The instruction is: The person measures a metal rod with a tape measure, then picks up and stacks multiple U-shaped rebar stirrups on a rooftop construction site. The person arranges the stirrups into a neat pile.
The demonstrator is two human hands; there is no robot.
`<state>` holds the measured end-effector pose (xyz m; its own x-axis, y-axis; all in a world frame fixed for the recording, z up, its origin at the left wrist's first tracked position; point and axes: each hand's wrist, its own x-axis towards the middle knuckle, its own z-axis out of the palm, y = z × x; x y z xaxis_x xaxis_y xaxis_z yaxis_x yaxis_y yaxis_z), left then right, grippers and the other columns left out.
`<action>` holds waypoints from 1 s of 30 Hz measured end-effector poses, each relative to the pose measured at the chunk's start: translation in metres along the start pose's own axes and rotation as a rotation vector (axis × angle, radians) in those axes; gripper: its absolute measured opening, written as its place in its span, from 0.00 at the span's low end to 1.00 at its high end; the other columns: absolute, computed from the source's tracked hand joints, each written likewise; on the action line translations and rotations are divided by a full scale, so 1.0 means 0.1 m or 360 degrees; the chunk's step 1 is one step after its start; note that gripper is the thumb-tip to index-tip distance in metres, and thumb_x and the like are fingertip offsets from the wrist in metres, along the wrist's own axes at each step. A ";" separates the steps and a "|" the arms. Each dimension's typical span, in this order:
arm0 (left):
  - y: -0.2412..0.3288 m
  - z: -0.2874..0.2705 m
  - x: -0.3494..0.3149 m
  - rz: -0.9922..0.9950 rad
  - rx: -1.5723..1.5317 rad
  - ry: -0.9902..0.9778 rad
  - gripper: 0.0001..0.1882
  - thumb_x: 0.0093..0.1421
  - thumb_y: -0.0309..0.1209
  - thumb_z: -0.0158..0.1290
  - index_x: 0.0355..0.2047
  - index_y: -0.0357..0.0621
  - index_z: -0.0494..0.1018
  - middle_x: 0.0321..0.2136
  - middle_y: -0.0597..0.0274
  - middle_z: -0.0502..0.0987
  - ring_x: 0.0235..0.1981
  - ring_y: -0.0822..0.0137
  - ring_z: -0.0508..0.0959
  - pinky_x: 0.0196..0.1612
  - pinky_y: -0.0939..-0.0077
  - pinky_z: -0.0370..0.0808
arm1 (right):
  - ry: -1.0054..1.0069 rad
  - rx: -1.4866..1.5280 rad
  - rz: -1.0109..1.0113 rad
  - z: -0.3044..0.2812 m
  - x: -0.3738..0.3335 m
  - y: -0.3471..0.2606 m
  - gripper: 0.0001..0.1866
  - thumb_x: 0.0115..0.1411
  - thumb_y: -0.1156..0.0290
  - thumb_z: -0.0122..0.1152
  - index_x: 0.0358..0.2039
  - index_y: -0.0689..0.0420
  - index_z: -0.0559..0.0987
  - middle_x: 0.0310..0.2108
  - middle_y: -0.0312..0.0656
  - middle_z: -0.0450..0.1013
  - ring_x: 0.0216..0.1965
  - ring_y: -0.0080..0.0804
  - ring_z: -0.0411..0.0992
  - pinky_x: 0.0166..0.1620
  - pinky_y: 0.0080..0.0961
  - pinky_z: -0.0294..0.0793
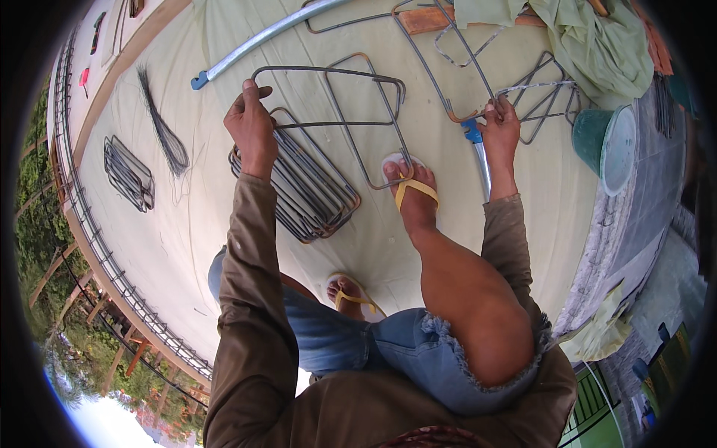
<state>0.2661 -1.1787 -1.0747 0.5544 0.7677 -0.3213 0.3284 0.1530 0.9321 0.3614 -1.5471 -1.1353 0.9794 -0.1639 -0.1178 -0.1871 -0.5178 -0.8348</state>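
My left hand [252,127] is pinched around the corner of a bent steel rebar stirrup [328,70], a rectangular loop raised over the cloth. My right hand [500,127] grips the end of another rebar stirrup [420,61], which stretches away toward the top. Between the hands a loose stirrup [349,133] reaches down to my sandalled foot [411,175]. Beneath my left wrist lies a stack of stirrups [317,190], neatly nested. Below my right hand a silver tube with a blue end [482,160] is partly hidden by the wrist.
Pale cloth [187,246] covers the work surface. A curved silver tube [261,43] lies at the top. To the left are tie wire [160,127] and small stirrups [128,175]. At right sit a green bucket [594,138] and crumpled green cloth [597,45]. Rebar edging [97,239] bounds the left.
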 end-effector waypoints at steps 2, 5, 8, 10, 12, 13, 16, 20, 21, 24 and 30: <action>-0.02 -0.02 -0.06 0.0053 -0.0050 -0.0004 0.24 0.68 0.44 0.52 0.35 0.30 0.80 0.13 0.74 0.60 0.14 0.82 0.58 0.18 0.81 0.56 | 0.0026 -0.0397 -0.0357 0.04 -0.07 -0.01 0.23 0.65 0.73 0.57 0.58 0.67 0.69 0.51 0.56 0.71 0.53 0.46 0.70 0.57 0.40 0.70; 0.04 -0.01 -0.15 0.0159 -0.0051 -0.0138 0.22 0.69 0.42 0.51 0.38 0.30 0.80 0.14 0.74 0.62 0.15 0.82 0.58 0.20 0.82 0.58 | -0.0334 -0.0448 -0.0708 0.28 -0.20 -0.15 0.26 0.63 0.73 0.59 0.61 0.65 0.67 0.57 0.57 0.67 0.60 0.51 0.64 0.62 0.42 0.64; 0.16 0.09 -0.20 0.0354 0.0133 -0.0276 0.20 0.70 0.41 0.50 0.42 0.32 0.80 0.16 0.74 0.63 0.17 0.81 0.60 0.22 0.82 0.60 | -0.0552 -0.0327 -0.0944 0.77 -0.13 -0.32 0.24 0.63 0.71 0.58 0.59 0.64 0.69 0.56 0.55 0.69 0.58 0.53 0.65 0.59 0.42 0.66; 0.23 0.24 -0.18 0.0528 0.0145 -0.0345 0.20 0.70 0.41 0.50 0.42 0.33 0.80 0.15 0.75 0.62 0.17 0.81 0.61 0.23 0.83 0.61 | -0.0725 -0.0378 -0.0927 0.97 0.02 -0.39 0.19 0.64 0.70 0.57 0.54 0.63 0.72 0.51 0.56 0.72 0.54 0.55 0.68 0.55 0.43 0.68; 0.32 0.27 -0.11 0.0442 0.0253 -0.0524 0.24 0.69 0.43 0.51 0.52 0.32 0.74 0.25 0.66 0.70 0.29 0.74 0.69 0.34 0.77 0.69 | -0.1035 -0.0539 -0.0685 1.07 0.09 -0.39 0.15 0.65 0.68 0.55 0.48 0.63 0.75 0.45 0.56 0.75 0.49 0.57 0.71 0.50 0.45 0.71; 0.33 0.29 -0.10 0.0646 0.0338 -0.0374 0.25 0.69 0.43 0.51 0.56 0.33 0.71 0.32 0.61 0.69 0.34 0.70 0.70 0.39 0.74 0.69 | -0.1022 -0.0537 -0.0691 1.07 0.09 -0.37 0.13 0.66 0.67 0.54 0.46 0.62 0.76 0.43 0.56 0.75 0.47 0.57 0.72 0.48 0.46 0.71; 0.15 0.32 -0.22 0.0932 0.0566 -0.0148 0.36 0.66 0.45 0.52 0.68 0.39 0.55 0.59 0.45 0.59 0.59 0.54 0.64 0.58 0.61 0.67 | -0.0990 -0.0581 -0.0697 0.92 0.07 -0.28 0.11 0.67 0.66 0.52 0.38 0.60 0.77 0.37 0.55 0.77 0.40 0.59 0.74 0.42 0.48 0.72; -0.61 0.36 -0.96 0.0562 0.0811 -0.0475 0.31 0.61 0.33 0.56 0.61 0.34 0.61 0.56 0.39 0.59 0.58 0.45 0.61 0.62 0.55 0.61 | -0.1074 -0.0545 -0.0378 0.76 0.01 -0.15 0.12 0.66 0.65 0.53 0.39 0.61 0.78 0.34 0.55 0.78 0.39 0.57 0.75 0.42 0.45 0.73; -0.81 0.38 -1.14 0.0341 0.0914 -0.0448 0.32 0.61 0.34 0.56 0.61 0.33 0.60 0.55 0.39 0.62 0.57 0.45 0.64 0.61 0.54 0.63 | -0.1074 -0.0498 -0.0325 0.73 0.00 -0.12 0.13 0.66 0.64 0.54 0.40 0.61 0.79 0.33 0.54 0.78 0.38 0.54 0.77 0.41 0.43 0.74; -1.27 0.36 -1.48 -0.0213 0.0869 -0.0514 0.29 0.63 0.34 0.54 0.60 0.32 0.61 0.47 0.41 0.71 0.48 0.51 0.74 0.53 0.59 0.73 | -0.1135 -0.0335 -0.0057 0.63 -0.02 -0.02 0.15 0.65 0.64 0.55 0.42 0.63 0.79 0.32 0.52 0.79 0.33 0.44 0.79 0.38 0.37 0.75; -1.23 0.27 -1.47 -0.0793 0.0158 -0.0874 0.15 0.69 0.29 0.46 0.50 0.31 0.68 0.34 0.54 0.77 0.30 0.66 0.81 0.33 0.74 0.80 | -0.1209 -0.0175 0.0206 0.60 -0.11 0.11 0.19 0.67 0.65 0.57 0.50 0.70 0.75 0.34 0.41 0.77 0.33 0.26 0.78 0.34 0.26 0.80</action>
<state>0.1651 -1.3276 -1.1466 0.6156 0.1972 -0.7630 0.6933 0.3248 0.6433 0.3527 -1.5005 -1.1757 0.7254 0.3710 -0.5798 -0.2709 -0.6205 -0.7359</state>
